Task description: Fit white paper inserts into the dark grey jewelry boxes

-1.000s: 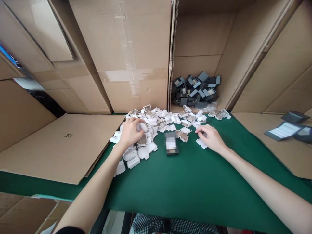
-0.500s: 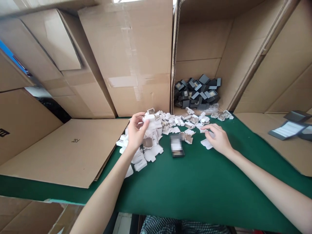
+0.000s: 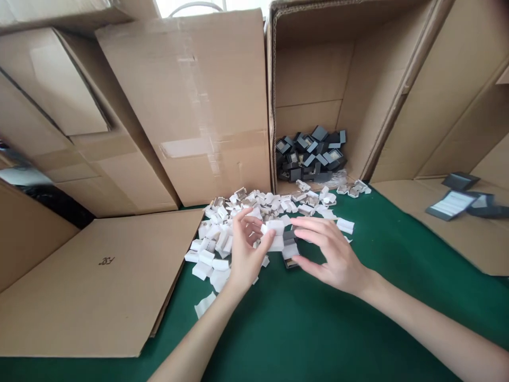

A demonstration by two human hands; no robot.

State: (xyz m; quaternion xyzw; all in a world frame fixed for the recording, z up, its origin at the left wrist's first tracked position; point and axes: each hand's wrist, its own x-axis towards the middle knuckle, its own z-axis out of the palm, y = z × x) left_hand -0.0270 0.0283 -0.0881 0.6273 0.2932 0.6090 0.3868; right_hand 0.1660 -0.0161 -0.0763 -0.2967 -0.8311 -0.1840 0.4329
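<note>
My left hand (image 3: 250, 249) is closed on a small folded white paper insert (image 3: 275, 236), held between thumb and fingers above the table. To its right, my right hand (image 3: 330, 252) has thumb and fingers apart, with nothing seen between them. Just beneath and between both hands lies a small dark box (image 3: 291, 261) with a pale inside, partly covered by the insert and fingers. A heap of white paper inserts (image 3: 214, 233) spreads behind and left of my left hand.
An upright cardboard carton (image 3: 314, 74) holds a pile of small dark boxes (image 3: 312, 154). More dark boxes (image 3: 453, 204) lie on a cardboard flap at right. A flat cardboard sheet (image 3: 79, 286) covers the left of the green table (image 3: 318, 334). Closed cartons (image 3: 191, 106) line the back.
My left hand has moved right from the heap with a white insert. My right hand has come left to the dark box, and the view has shifted slightly.
</note>
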